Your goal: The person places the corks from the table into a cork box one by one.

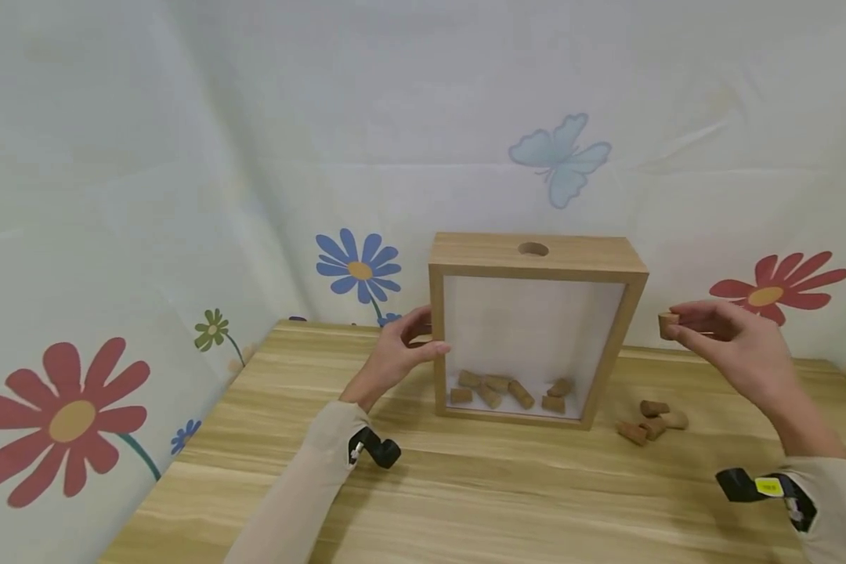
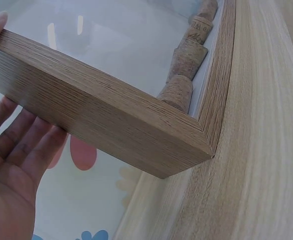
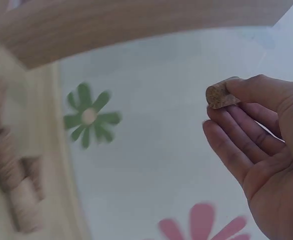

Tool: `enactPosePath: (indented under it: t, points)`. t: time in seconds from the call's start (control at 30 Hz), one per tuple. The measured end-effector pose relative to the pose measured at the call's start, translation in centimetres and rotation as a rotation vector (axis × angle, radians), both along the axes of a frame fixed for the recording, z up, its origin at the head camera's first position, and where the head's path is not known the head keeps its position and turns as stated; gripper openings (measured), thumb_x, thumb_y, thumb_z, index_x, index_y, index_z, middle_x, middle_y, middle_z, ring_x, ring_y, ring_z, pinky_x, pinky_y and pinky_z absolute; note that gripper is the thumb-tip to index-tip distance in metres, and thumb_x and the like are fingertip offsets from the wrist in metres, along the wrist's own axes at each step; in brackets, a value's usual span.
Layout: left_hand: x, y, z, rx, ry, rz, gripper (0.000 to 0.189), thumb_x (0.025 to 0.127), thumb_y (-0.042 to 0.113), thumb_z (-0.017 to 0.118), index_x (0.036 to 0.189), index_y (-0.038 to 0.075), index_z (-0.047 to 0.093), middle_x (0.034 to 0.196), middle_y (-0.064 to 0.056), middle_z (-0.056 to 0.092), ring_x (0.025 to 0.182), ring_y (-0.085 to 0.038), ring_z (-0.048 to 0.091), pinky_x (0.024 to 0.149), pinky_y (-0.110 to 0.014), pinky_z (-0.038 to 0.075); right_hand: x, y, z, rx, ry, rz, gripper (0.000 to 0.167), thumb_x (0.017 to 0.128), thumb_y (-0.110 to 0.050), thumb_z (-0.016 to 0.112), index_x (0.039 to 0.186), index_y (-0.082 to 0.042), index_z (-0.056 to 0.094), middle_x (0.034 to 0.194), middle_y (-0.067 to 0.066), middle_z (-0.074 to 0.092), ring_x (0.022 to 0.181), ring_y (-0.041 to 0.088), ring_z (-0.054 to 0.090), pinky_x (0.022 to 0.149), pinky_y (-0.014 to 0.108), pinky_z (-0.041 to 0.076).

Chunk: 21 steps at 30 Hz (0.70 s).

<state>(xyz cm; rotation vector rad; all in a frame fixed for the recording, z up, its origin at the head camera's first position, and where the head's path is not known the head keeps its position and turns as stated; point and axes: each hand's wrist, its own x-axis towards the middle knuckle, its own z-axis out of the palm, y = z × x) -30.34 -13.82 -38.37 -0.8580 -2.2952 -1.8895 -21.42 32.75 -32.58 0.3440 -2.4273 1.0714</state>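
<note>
A shallow wooden box point(image 1: 479, 247) with a see-through front stands upright on the table, a round hole point(image 1: 533, 249) in its top. My left hand point(image 1: 393, 354) grips its left side, thumb on the front frame and fingers along the outer side face. Several wine corks point(image 1: 520, 394) lie on the box's floor, and the left wrist view shows a row of corks point(image 2: 187, 59) behind the front. Between thumb and fingertips my right hand point(image 1: 750, 348) pinches a cork point(image 3: 217, 95), raised above the table to the right of the box.
Several loose corks point(image 1: 632, 432) lie in a small pile on the wood-grain table point(image 1: 465, 486), right of the box and below my right hand. Behind the table hangs a pale cloth point(image 1: 423, 94) printed with flowers and a butterfly.
</note>
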Motion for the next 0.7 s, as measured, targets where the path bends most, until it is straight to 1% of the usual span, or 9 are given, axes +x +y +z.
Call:
enactPosePath:
  t: [0.07, 0.17, 0.23, 0.27, 0.37, 0.43, 0.5, 0.6, 0.7]
  points:
    - [0.0, 0.1, 0.0, 0.004, -0.003, -0.005, 0.071, 0.093, 0.017, 0.081, 0.156, 0.003, 0.051, 0.137, -0.017, 0.064, 0.127, -0.031, 0.061, 0.100, -0.038, 0.056, 0.3, -0.7, 1.3, -0.025, 0.035, -0.008, 0.031, 0.099, -0.011, 0.078, 0.128, -0.004, 0.072, 0.099, -0.034, 0.068, 0.085, -0.016, 0.064, 0.070, 0.007, 0.048]
    - [0.0, 0.1, -0.1, 0.010, -0.004, -0.012, 0.073, 0.093, 0.019, 0.082, 0.156, 0.003, 0.050, 0.137, -0.018, 0.064, 0.126, -0.032, 0.061, 0.099, -0.038, 0.057, 0.4, -2.0, 3.2, -0.061, 0.097, 0.005, 0.032, 0.098, -0.006, 0.077, 0.129, -0.002, 0.071, 0.100, -0.031, 0.070, 0.089, -0.014, 0.067, 0.074, 0.006, 0.048]
    - [0.0, 0.1, -0.1, 0.015, -0.006, -0.017, 0.073, 0.092, 0.020, 0.082, 0.156, 0.003, 0.050, 0.137, -0.018, 0.064, 0.126, -0.033, 0.062, 0.099, -0.039, 0.057, 0.5, -2.9, 4.6, -0.087, 0.122, 0.010, 0.033, 0.097, -0.004, 0.077, 0.130, -0.001, 0.071, 0.101, -0.029, 0.072, 0.090, -0.012, 0.068, 0.072, 0.006, 0.048]
    - [0.0, 0.1, -0.1, 0.016, -0.005, -0.018, 0.074, 0.092, 0.021, 0.082, 0.156, 0.003, 0.050, 0.137, -0.018, 0.064, 0.126, -0.032, 0.062, 0.099, -0.039, 0.057, 0.5, -3.3, 5.2, -0.098, 0.132, 0.010, 0.034, 0.097, -0.004, 0.077, 0.130, -0.002, 0.071, 0.101, -0.028, 0.072, 0.091, -0.011, 0.069, 0.069, 0.007, 0.048]
    - [-0.1, 0.0, -0.2, 0.014, -0.005, -0.019, 0.074, 0.092, 0.021, 0.083, 0.156, 0.003, 0.049, 0.138, -0.018, 0.064, 0.126, -0.032, 0.062, 0.099, -0.038, 0.057, 0.6, -4.5, 7.1, -0.118, 0.156, 0.006, 0.035, 0.097, -0.007, 0.079, 0.131, -0.004, 0.071, 0.103, -0.026, 0.073, 0.091, -0.011, 0.069, 0.069, 0.008, 0.048]
    - [-0.1, 0.0, -0.2, 0.012, -0.004, -0.018, 0.074, 0.092, 0.020, 0.082, 0.157, 0.003, 0.049, 0.138, -0.018, 0.064, 0.127, -0.032, 0.061, 0.100, -0.039, 0.057, 0.7, -5.3, 8.3, -0.139, 0.173, 0.011, 0.035, 0.096, -0.008, 0.080, 0.130, -0.006, 0.072, 0.104, -0.024, 0.073, 0.092, -0.009, 0.070, 0.071, 0.008, 0.049]
    - [-0.1, 0.0, -0.2, 0.011, -0.003, -0.019, 0.073, 0.093, 0.020, 0.082, 0.156, 0.003, 0.050, 0.138, -0.018, 0.064, 0.127, -0.032, 0.061, 0.101, -0.039, 0.056, 0.8, -6.0, 9.3, -0.156, 0.195, 0.025, 0.036, 0.095, -0.008, 0.081, 0.130, -0.007, 0.072, 0.104, -0.021, 0.074, 0.093, -0.008, 0.071, 0.079, 0.007, 0.050]
    - [-0.2, 0.0, -0.2, 0.011, -0.002, -0.018, 0.072, 0.093, 0.019, 0.082, 0.156, 0.002, 0.050, 0.139, -0.019, 0.063, 0.129, -0.032, 0.060, 0.103, -0.039, 0.055, 0.9, -7.3, 10.5, -0.190, 0.221, 0.071, 0.036, 0.094, -0.003, 0.081, 0.129, -0.005, 0.073, 0.106, -0.015, 0.076, 0.095, -0.003, 0.072, 0.083, 0.008, 0.052]
    - [-0.1, 0.1, -0.2, 0.012, 0.000, -0.021, 0.072, 0.093, 0.019, 0.082, 0.156, 0.003, 0.050, 0.139, -0.018, 0.064, 0.128, -0.032, 0.060, 0.103, -0.040, 0.055, 0.8, -8.6, 11.2, -0.181, 0.238, 0.105, 0.036, 0.092, 0.000, 0.081, 0.127, -0.004, 0.073, 0.108, -0.014, 0.076, 0.096, -0.002, 0.072, 0.084, 0.009, 0.052]
